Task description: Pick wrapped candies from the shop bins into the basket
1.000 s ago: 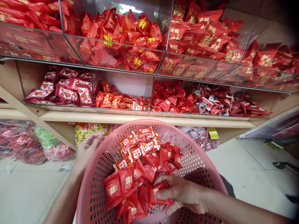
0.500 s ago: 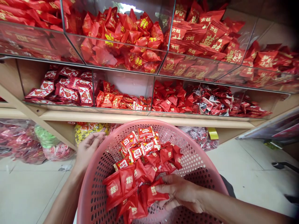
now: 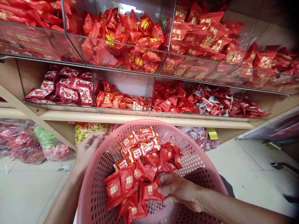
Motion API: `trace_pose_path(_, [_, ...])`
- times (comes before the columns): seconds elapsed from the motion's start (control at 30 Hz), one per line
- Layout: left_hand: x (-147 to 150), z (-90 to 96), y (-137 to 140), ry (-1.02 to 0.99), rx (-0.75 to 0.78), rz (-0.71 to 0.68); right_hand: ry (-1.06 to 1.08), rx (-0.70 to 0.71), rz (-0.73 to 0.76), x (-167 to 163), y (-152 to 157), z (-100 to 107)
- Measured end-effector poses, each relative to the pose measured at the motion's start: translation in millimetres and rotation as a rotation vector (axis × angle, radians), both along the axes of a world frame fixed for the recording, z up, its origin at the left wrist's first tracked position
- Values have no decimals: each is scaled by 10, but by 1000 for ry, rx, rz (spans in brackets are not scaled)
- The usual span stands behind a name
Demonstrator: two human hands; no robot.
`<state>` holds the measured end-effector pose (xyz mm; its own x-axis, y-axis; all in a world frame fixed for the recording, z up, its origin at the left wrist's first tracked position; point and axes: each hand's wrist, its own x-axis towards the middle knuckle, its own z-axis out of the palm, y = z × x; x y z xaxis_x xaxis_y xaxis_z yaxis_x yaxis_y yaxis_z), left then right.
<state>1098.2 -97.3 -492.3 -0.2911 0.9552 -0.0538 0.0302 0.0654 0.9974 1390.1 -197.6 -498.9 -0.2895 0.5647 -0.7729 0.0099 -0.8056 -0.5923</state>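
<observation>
Under a wooden shelf unit (image 3: 140,116), pale tiled floor (image 3: 235,161). Two tiers of clear-fronted bins above, filled with wrapped pieces, mostly red; gold lettering on the upper tier, white-and-red wrappers (image 3: 67,90) lower left. Below the bottom rail: clear bags (image 3: 20,143) of red pieces at left, a green bag (image 3: 45,137), yellow packets (image 3: 90,128).

Pink basket (image 3: 151,122), round, perforated wall, stands in front of the shelf; its support is out of sight. Inside, a loose heap: small orange-red packets (image 3: 136,153) with cream ends toward the far side, plain red packets nearer. One red packet (image 3: 150,191), glossy, pillow-shaped, gold double character, lies face up at the heap's near right side, beside the basket's bare floor.

Right hand (image 3: 178,189) inside the basket, partly closed, thumb and fingers at that packet's right end; cannot tell how firm the hold. Left hand (image 3: 90,145) outside, by the left rim, fingers curled, thumb close to them; cannot tell whether it grips anything.
</observation>
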Motion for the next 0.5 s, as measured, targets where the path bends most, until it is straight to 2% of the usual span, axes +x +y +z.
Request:
trace_pose_path(0.2, [5, 46, -17, 16, -9, -5, -16, 37, -26, -46, 1, 20])
trace_pose_path(0.37, [20, 59, -19, 42, -13, -12, -138, 79, 33, -86, 2, -60])
trace_pose_path(0.5, [30, 75, -28, 45, -40, -3, -125, 76, 22, -132, 11, -110])
